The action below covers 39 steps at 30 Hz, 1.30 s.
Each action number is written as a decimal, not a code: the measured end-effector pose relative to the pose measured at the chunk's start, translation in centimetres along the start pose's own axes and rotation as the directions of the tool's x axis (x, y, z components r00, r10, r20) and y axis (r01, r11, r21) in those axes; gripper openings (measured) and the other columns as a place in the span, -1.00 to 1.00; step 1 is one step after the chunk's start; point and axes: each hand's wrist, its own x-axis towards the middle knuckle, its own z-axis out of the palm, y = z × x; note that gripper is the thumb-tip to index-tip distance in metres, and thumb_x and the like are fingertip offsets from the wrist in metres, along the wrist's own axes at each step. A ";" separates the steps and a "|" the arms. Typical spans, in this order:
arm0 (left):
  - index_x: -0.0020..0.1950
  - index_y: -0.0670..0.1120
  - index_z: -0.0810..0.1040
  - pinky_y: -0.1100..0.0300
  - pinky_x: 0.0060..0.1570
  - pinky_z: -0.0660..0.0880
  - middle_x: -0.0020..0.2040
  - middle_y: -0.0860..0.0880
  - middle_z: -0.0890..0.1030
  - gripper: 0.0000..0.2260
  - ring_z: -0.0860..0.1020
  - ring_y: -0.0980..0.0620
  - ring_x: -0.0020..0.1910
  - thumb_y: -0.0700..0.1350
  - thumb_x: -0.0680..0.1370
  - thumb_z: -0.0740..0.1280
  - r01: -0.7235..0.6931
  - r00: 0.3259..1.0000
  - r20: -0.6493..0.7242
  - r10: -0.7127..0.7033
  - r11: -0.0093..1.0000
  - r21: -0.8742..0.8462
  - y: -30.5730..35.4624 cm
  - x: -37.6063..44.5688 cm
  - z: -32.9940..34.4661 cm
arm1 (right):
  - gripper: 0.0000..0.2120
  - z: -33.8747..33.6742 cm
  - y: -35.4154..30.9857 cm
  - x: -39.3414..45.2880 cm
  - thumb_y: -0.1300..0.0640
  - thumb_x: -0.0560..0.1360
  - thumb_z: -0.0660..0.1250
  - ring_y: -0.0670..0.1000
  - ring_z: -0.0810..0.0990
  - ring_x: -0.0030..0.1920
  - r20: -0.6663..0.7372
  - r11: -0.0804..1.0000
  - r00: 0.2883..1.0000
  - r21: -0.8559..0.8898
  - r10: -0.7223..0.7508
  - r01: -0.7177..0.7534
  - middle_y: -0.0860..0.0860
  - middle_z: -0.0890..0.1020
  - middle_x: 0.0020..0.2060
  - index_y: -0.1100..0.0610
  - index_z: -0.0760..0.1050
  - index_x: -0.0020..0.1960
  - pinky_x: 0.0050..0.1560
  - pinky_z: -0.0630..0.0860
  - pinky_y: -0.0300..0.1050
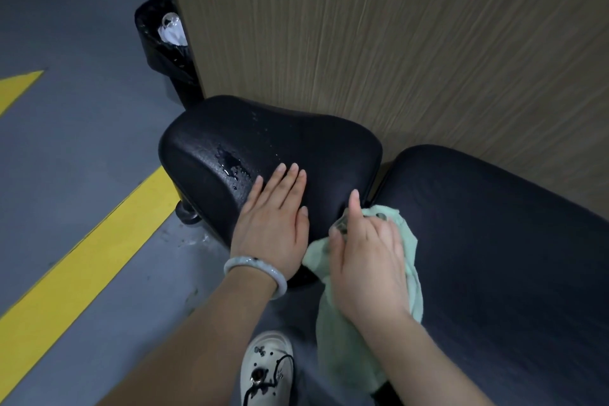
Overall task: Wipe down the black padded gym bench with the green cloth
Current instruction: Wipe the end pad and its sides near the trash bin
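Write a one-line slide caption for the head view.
Left hand flat on the wet seat pad; right hand grips the green cloth beside it.

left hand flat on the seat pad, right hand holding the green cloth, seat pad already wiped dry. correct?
Not quite. The head view shows the seat pad still wet, with a puddle and droplets ahead of the left hand. The rest holds: that hand lies flat on the pad, and the right hand holds the green cloth.

I see bare forearms, no sleeves. Pale jade-like bangle (255, 274) round left wrist. White clog-style shoe (266, 369) on foot, dark charms and round stud on top, black cord looped across.
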 end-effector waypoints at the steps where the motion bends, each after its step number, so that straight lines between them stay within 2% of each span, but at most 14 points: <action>1: 0.46 -0.17 0.38 0.08 0.47 0.01 0.46 -0.07 0.39 -0.51 0.29 -0.01 0.48 -0.03 0.59 -0.02 -0.001 1.000 0.002 0.001 1.000 0.000 0.0 0.0 0.0 | -0.46 -0.2 -0.1 1.0 -0.02 0.64 0.03 0.03 0.38 0.26 0.020 1.000 1.000 -0.009 0.017 -0.017 0.01 0.55 0.06 0.11 0.05 0.57 0.48 0.02 -0.09; 4: 0.46 -0.17 0.38 0.08 0.47 0.01 0.46 -0.06 0.39 -0.51 0.28 0.00 0.48 -0.04 0.59 -0.01 0.005 1.000 -0.002 -0.005 1.000 0.004 0.0 0.1 0.1 | -0.46 -0.4 -0.2 3.0 -0.03 0.65 -0.03 0.10 0.33 0.34 0.015 0.999 0.999 -0.037 0.038 -0.038 0.05 0.55 0.10 0.06 -0.01 0.58 0.49 0.01 -0.05; 7: 0.45 -0.17 0.39 0.09 0.47 0.01 0.45 -0.07 0.40 -0.51 0.29 0.00 0.48 -0.04 0.59 -0.01 0.003 1.000 -0.004 -0.003 1.000 0.008 0.1 0.1 0.1 | -0.48 -0.2 0.0 3.2 -0.03 0.65 -0.02 0.07 0.35 0.30 -0.012 0.998 0.998 -0.009 0.055 -0.055 0.03 0.56 0.07 0.05 0.03 0.58 0.45 0.08 -0.05; 11: 0.45 -0.17 0.40 0.10 0.47 0.00 0.45 -0.06 0.41 -0.51 0.30 0.00 0.47 -0.05 0.58 0.00 0.011 1.000 -0.008 -0.011 1.000 0.012 0.1 0.1 0.1 | -0.50 0.8 -0.6 1.1 0.01 0.62 0.08 -0.01 0.36 0.17 -0.131 0.994 0.986 0.044 0.105 -0.100 -0.02 0.56 -0.02 0.11 0.19 0.54 0.41 0.24 0.05; 14: 0.45 -0.18 0.40 0.10 0.47 0.00 0.45 -0.07 0.41 -0.51 0.30 -0.01 0.47 -0.05 0.59 -0.01 0.002 1.000 0.000 -0.002 1.000 0.013 0.0 0.2 0.0 | -0.50 2.1 -1.0 -1.0 0.03 0.56 0.07 0.00 0.34 0.04 -0.269 0.997 0.963 -0.054 0.031 -0.047 0.00 0.57 -0.12 0.20 0.34 0.44 0.28 0.25 0.08; 16: 0.45 -0.18 0.39 0.09 0.47 0.01 0.45 -0.07 0.40 -0.51 0.30 -0.01 0.48 -0.05 0.59 -0.01 -0.001 1.000 0.007 0.001 1.000 0.014 0.0 0.1 -0.1 | -0.50 2.4 -0.8 -0.8 0.03 0.55 0.07 0.00 0.35 0.02 -0.305 0.997 0.952 -0.081 -0.011 -0.014 0.00 0.58 -0.14 0.20 0.37 0.42 0.26 0.24 0.07; 20: 0.45 -0.18 0.40 0.10 0.47 0.01 0.45 -0.07 0.41 -0.52 0.31 0.00 0.47 -0.05 0.59 0.00 0.005 1.000 0.004 -0.005 1.000 0.015 0.1 0.0 -0.1 | -0.55 1.6 0.4 2.7 0.05 0.61 0.13 0.01 0.36 0.11 -0.269 0.998 0.963 -0.059 0.014 -0.031 0.02 0.62 -0.06 0.14 0.31 0.48 0.36 0.22 0.06; 22: 0.45 -0.18 0.40 0.10 0.47 0.01 0.45 -0.06 0.41 -0.52 0.30 0.01 0.47 -0.05 0.59 0.00 0.009 1.000 -0.005 -0.009 1.000 0.010 0.2 0.0 0.0 | -0.53 0.8 1.0 5.1 0.03 0.64 0.07 0.08 0.42 0.21 -0.208 0.997 0.978 -0.058 0.034 -0.047 0.06 0.61 0.05 0.11 0.22 0.52 0.41 0.14 0.05; 25: 0.45 -0.17 0.40 0.11 0.48 0.01 0.45 -0.05 0.41 -0.52 0.30 0.02 0.47 -0.06 0.59 0.00 0.014 1.000 -0.011 -0.014 1.000 -0.010 0.2 0.0 0.1 | -0.52 0.1 1.8 8.0 0.00 0.66 -0.02 0.10 0.38 0.28 -0.138 0.995 0.987 -0.046 0.076 -0.083 0.05 0.58 0.14 0.07 0.13 0.55 0.45 0.04 0.01; 29: 0.45 -0.16 0.40 0.10 0.48 0.01 0.45 -0.04 0.41 -0.53 0.29 0.03 0.48 -0.06 0.59 0.01 0.015 1.000 -0.013 -0.015 1.000 -0.018 0.2 0.0 0.1 | -0.53 0.7 1.9 8.3 0.00 0.65 -0.01 0.13 0.40 0.24 -0.175 0.993 0.978 0.014 0.116 -0.116 0.09 0.60 0.10 0.14 0.26 0.50 0.43 0.10 0.04; 32: 0.45 -0.16 0.40 0.10 0.48 0.02 0.45 -0.05 0.41 -0.53 0.30 0.02 0.47 -0.06 0.59 0.01 0.010 1.000 -0.012 -0.010 1.000 -0.018 0.1 0.0 0.1 | -0.43 1.2 1.9 5.8 -0.08 0.60 -0.08 0.15 0.43 0.23 -0.217 0.993 0.975 -0.085 0.057 -0.077 0.13 0.58 0.11 0.19 0.35 0.45 0.45 0.17 0.16; 34: 0.45 -0.16 0.41 0.08 0.48 0.03 0.45 -0.05 0.42 -0.53 0.30 0.02 0.47 -0.06 0.59 0.01 0.013 1.000 -0.009 -0.013 1.000 -0.023 0.1 0.0 0.1 | -0.34 0.8 1.7 4.3 -0.13 0.57 -0.22 0.10 0.30 0.41 -0.109 0.987 0.993 -0.151 0.041 -0.057 0.10 0.46 0.35 0.18 0.23 0.52 0.52 -0.05 0.11; 36: 0.45 -0.16 0.41 0.08 0.47 0.04 0.45 -0.05 0.41 -0.52 0.30 0.01 0.47 -0.06 0.59 0.01 0.012 1.000 -0.009 -0.013 1.000 -0.025 0.1 0.0 0.1 | -0.29 0.1 1.6 4.1 -0.16 0.53 -0.39 -0.01 0.00 0.55 0.035 0.981 0.998 -0.188 0.058 -0.051 -0.01 0.15 0.55 0.12 -0.02 0.58 0.51 -0.28 0.00; 39: 0.45 -0.16 0.41 0.06 0.46 0.06 0.45 -0.04 0.42 -0.52 0.30 0.02 0.47 -0.05 0.59 0.00 0.016 1.000 -0.013 -0.016 1.000 -0.020 0.2 -0.1 0.1 | -0.41 0.0 1.5 6.0 -0.12 0.60 -0.31 -0.07 -0.17 0.55 0.081 0.980 0.992 -0.181 0.096 -0.080 -0.06 -0.05 0.58 0.08 -0.18 0.58 0.50 -0.36 -0.01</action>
